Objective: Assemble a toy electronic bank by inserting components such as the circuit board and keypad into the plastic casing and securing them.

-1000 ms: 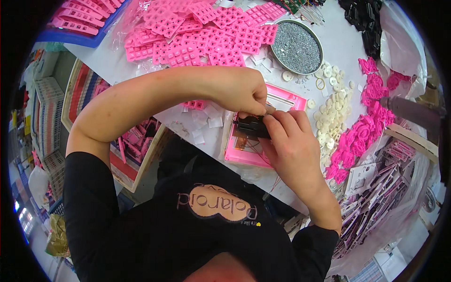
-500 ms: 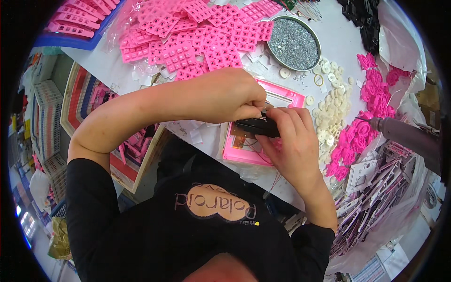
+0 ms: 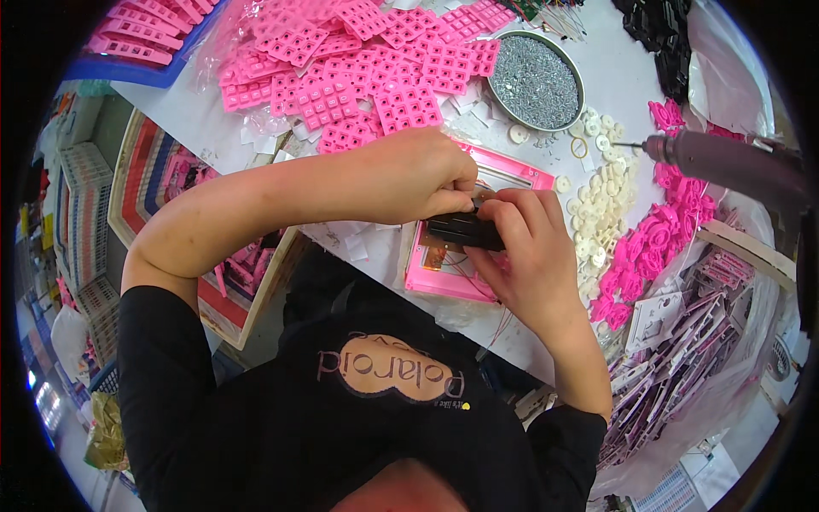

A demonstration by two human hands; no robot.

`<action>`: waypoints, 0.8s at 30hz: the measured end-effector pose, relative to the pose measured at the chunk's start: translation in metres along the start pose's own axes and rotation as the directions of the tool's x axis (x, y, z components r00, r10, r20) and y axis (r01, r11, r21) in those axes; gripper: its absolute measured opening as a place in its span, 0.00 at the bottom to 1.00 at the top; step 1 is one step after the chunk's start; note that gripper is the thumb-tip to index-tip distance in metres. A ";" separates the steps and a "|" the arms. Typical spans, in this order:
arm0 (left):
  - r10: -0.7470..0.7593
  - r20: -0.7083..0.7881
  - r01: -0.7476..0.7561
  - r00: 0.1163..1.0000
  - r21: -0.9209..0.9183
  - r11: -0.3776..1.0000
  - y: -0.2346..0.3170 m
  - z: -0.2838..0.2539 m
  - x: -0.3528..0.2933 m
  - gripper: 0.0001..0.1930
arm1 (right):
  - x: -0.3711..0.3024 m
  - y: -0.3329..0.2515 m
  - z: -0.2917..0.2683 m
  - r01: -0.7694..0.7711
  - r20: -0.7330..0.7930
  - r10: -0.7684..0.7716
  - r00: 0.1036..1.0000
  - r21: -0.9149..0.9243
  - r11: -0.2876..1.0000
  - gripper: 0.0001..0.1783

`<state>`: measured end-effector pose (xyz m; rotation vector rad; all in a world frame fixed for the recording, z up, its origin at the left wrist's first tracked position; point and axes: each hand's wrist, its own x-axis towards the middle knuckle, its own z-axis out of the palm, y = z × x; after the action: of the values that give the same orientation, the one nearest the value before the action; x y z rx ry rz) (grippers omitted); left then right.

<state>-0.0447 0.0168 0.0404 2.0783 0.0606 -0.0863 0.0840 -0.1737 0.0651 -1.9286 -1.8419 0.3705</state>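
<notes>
Head view: screwdriver [image 3: 725, 165] has swung across, bit now near white discs [image 3: 589, 209], work undisturbed, right hand [image 3: 539, 256] clamped on black case [image 3: 461, 230] over pink frame [image 3: 439, 282], left hand's [image 3: 431, 177] fingers bunched at case's upper edge, can't tell if gripping

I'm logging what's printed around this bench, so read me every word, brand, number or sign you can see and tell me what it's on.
Black shirt: lettering on and around a tan patch, upside down in this view; I don't copy out wording or brands.
White card at right: dark marks, too small to read.
Pink keypads: key markings, too small to read.
</notes>
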 end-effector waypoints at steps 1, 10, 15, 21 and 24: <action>-0.005 0.012 0.005 1.000 -0.018 1.000 -0.001 -0.001 0.001 0.11 | 0.000 0.000 0.000 0.006 0.004 -0.006 1.000 -0.005 1.000 0.25; -0.095 0.072 0.095 0.993 0.001 0.995 0.008 -0.006 0.013 0.10 | 0.001 -0.002 -0.001 0.020 0.016 -0.020 1.000 -0.011 1.000 0.26; -0.003 0.051 -0.003 0.999 0.119 0.993 0.007 -0.001 0.015 0.10 | -0.005 -0.021 0.005 -0.039 0.000 0.040 0.999 -0.257 0.966 0.32; 0.075 -0.030 -0.064 0.997 0.292 0.954 0.001 0.011 0.007 0.13 | 0.001 -0.015 -0.035 -0.037 0.128 0.037 0.991 0.003 0.999 0.30; 0.062 -0.052 -0.045 0.997 0.285 0.957 0.011 -0.026 0.039 0.11 | -0.033 0.024 -0.096 -0.014 -0.560 -0.126 0.819 -0.238 0.971 0.30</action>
<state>-0.0038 0.0340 0.0591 2.3685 0.0298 0.0016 0.1494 -0.2197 0.1329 -1.8467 -1.5687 -0.4347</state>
